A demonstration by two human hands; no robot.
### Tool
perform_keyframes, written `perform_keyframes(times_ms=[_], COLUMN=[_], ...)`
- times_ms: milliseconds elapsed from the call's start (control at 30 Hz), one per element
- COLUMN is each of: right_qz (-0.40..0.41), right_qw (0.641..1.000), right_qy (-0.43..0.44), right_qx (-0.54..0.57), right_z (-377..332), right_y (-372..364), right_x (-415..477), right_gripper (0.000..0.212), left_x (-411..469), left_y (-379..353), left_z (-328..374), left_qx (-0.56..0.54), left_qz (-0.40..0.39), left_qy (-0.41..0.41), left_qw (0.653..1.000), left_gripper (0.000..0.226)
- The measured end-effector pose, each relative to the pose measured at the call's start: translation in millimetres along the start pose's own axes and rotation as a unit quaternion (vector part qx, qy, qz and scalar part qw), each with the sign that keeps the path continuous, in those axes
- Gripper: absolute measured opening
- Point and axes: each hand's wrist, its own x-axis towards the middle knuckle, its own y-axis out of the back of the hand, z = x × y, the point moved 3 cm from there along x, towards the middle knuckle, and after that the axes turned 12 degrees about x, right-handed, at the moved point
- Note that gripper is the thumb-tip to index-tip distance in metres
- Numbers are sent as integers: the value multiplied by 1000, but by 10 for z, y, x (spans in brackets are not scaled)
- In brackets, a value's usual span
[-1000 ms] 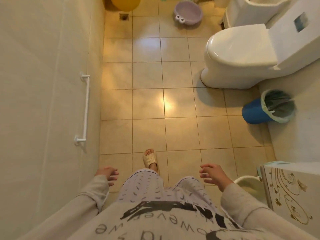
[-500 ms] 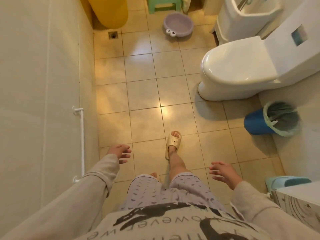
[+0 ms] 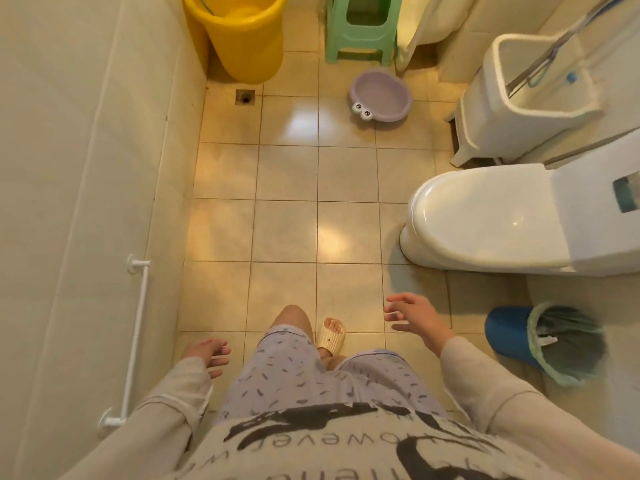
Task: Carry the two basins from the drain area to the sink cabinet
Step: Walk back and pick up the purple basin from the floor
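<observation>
A small lilac basin point(image 3: 380, 95) with two cartoon eyes on its rim sits on the tiled floor at the far end, to the right of the floor drain point(image 3: 245, 97). My left hand point(image 3: 205, 355) hangs low beside my left thigh, fingers apart, holding nothing. My right hand point(image 3: 414, 318) is stretched forward over the floor near the toilet, fingers spread, also holding nothing. Both hands are far from the basin. No second basin or sink cabinet is in view.
A yellow bucket point(image 3: 246, 32) stands at the far left corner, a green plastic stool point(image 3: 363, 27) beside it. A white bin point(image 3: 519, 102) and the toilet point(image 3: 491, 216) fill the right side. A blue waste bin point(image 3: 543, 344) with a green liner sits near my right arm. A white rail point(image 3: 136, 341) is on the left wall.
I have walked forward down the bathroom; the lilac basin, drain and bucket are nearer. The sink cabinet at the lower right has dropped out of view. Both hands stay without a load.
</observation>
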Motion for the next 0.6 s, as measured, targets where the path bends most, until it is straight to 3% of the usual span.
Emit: perform_keyframes(times_ms=[200, 367, 600], right_qz=[-12, 22, 87], right_qw=[1000, 999, 992], right_qy=[2, -29, -81], right_qx=[-9, 6, 49], right_z=[-689, -1076, -1549], right_y=[-127, -196, -148], right_x=[494, 934, 1244], right_gripper=[18, 19, 18], left_x=[212, 436, 465], left_y=[60, 190, 367], left_z=[825, 1834, 3569], left_qx=[-1, 50, 113], left_qz=[-7, -10, -32], left_qy=[17, 23, -67], left_qw=[1000, 998, 991], left_gripper=[17, 20, 14])
